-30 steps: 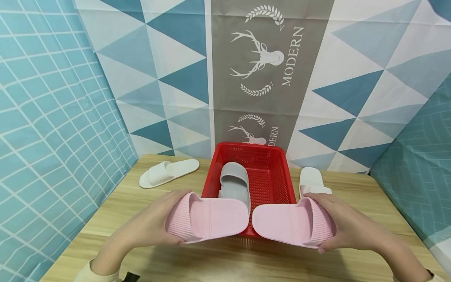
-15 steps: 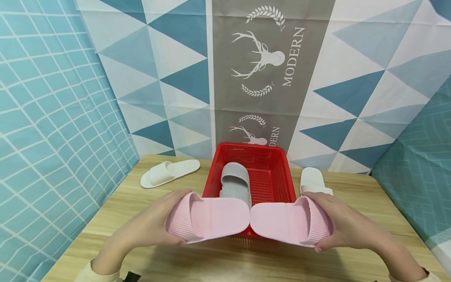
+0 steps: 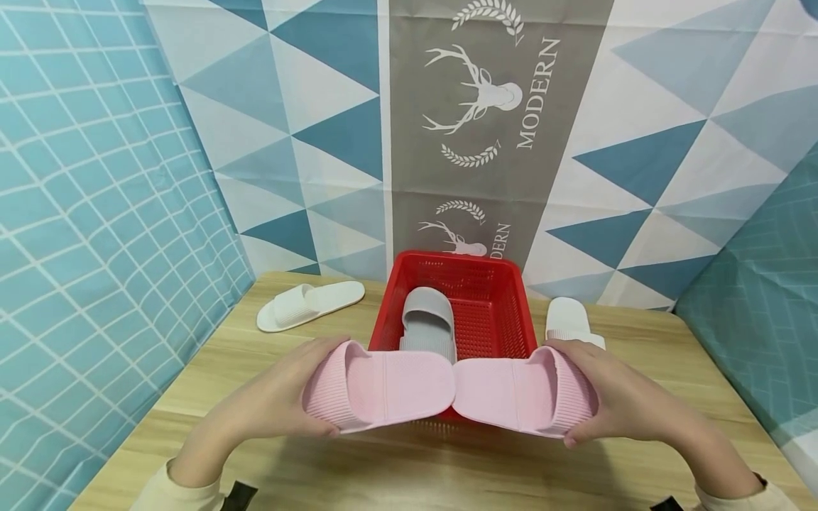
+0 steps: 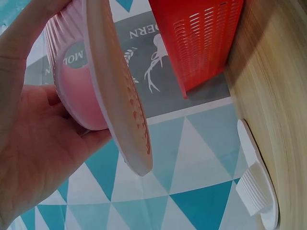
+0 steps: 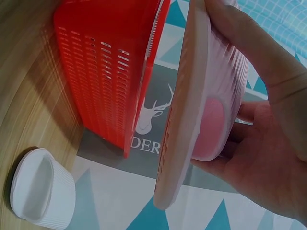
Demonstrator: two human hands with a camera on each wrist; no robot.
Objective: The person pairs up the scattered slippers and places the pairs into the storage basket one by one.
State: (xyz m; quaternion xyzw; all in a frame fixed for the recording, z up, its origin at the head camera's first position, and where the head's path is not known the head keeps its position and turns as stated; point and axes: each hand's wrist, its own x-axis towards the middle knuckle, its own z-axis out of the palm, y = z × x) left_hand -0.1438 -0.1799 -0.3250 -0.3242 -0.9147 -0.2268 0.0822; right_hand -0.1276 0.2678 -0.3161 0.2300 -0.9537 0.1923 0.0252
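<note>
My left hand (image 3: 287, 394) grips a pink slipper (image 3: 415, 383) around its ribbed strap, heel pointing inward. Mirroring it, my right hand (image 3: 616, 394) holds another pink slipper (image 3: 488, 387) by the strap. The two rounded heels meet, slightly overlapping in the head view, in front of the red basket (image 3: 525, 312). Both wrist views show the slippers raised above the table, thumb on one side of the strap and fingers on the other. Inside the basket, at its left, lies grey footwear (image 3: 427, 323), its lower part hidden behind the pink slippers.
A white slipper (image 3: 309, 304) lies at the back left of the wooden table (image 3: 211, 383). Another white slipper (image 3: 567, 316) is at the right, partly hidden by my right hand. Patterned cloth walls (image 3: 332, 106) stand behind and at both sides.
The right pink slipper has moved left until its heel meets the left one, closing the small gap between them. The head view has tilted slightly downward.
</note>
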